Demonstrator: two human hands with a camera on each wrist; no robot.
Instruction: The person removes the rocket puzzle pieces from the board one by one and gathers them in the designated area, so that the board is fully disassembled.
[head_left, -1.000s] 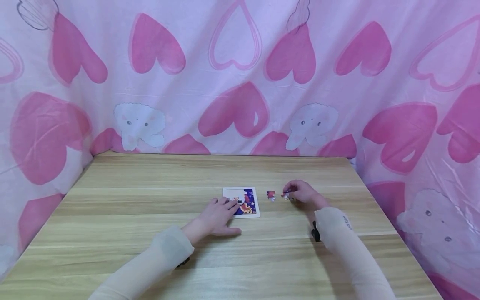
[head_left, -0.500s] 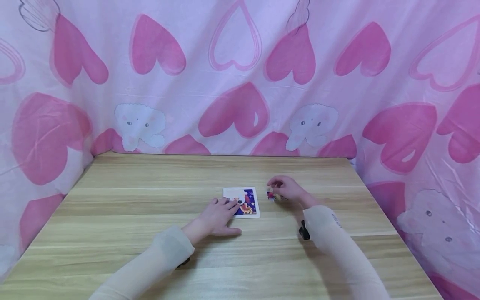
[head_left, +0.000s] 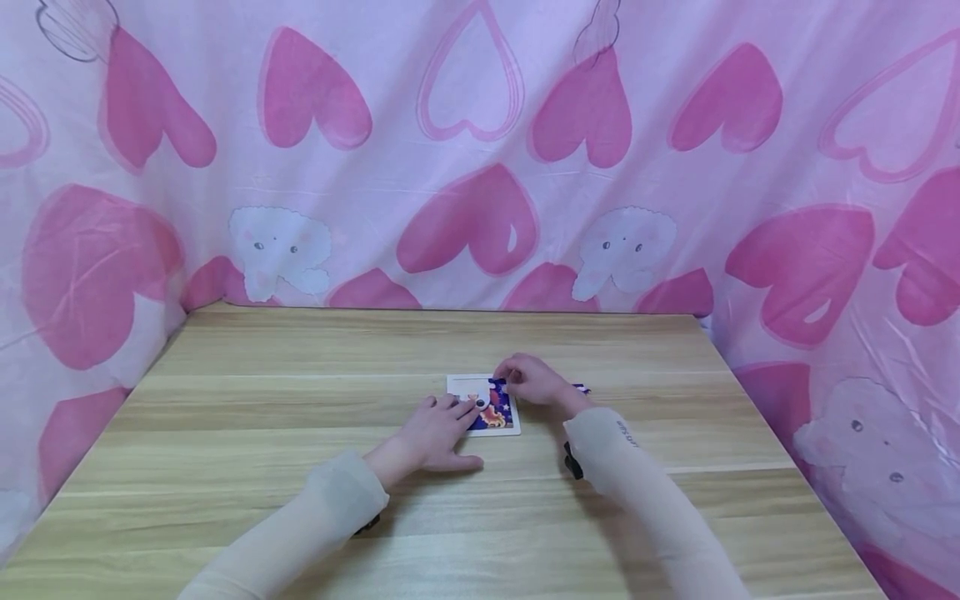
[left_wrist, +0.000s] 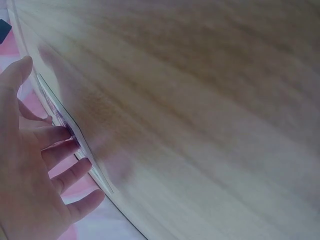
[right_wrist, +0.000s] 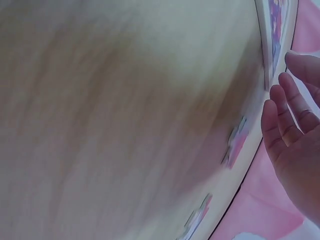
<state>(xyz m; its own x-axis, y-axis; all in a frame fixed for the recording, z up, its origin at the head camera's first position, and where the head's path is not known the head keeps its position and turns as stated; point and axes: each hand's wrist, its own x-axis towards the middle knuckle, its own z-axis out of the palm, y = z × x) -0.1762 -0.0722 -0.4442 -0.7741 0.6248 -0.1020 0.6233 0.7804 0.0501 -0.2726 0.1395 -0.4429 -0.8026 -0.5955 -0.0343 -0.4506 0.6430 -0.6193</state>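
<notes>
puzzle board (head_left: 498,418): it lies flat on the wooden table (head_left: 300,417), with white frame and a dark blue picture on its right part.
left hand (head_left: 441,435): the fingers are spread, almost straight, resting on the board without gripping it.
right hand (head_left: 536,380): the fingers are bent at the board's upper right corner; whether they pinch something, i cannot tell.
loose piece (right_wrist: 237,146): it lies right of the board, apart from a second piece (right_wrist: 196,219).
cloth (head_left: 465,217): pink with hearts, behind the table.

**Cream sleeves (head_left: 656,508), dark lettering (head_left: 627,434)**

Long, plain cream sleeves are worn, finished with loose beige cuffs (head_left: 347,487). Small dark lettering is printed on the right cuff. A small black fitting (head_left: 573,461) can be seen beneath each cuff.
</notes>
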